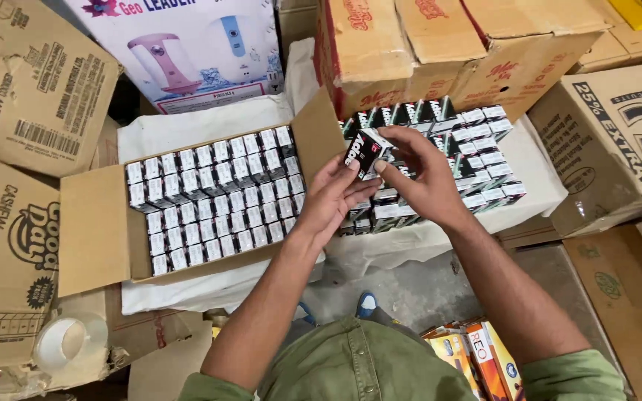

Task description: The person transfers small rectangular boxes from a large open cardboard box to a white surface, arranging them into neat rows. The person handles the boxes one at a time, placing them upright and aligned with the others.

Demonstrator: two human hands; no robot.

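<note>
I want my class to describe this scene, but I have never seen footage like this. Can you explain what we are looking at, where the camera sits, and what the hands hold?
There is one picture, taken by a camera worn on a person's head, looking down at their own arms. The left hand and right hand together hold one small black carton. Below it to the left, an open cardboard box is packed with rows of small cartons of the same kind. More of them are stacked in a loose pile on a white sheet. Large cardboard boxes stand all around, and a roll of tape lies at lower left.

Black-and-white small box (363, 151), brown carton (102, 230)
</note>
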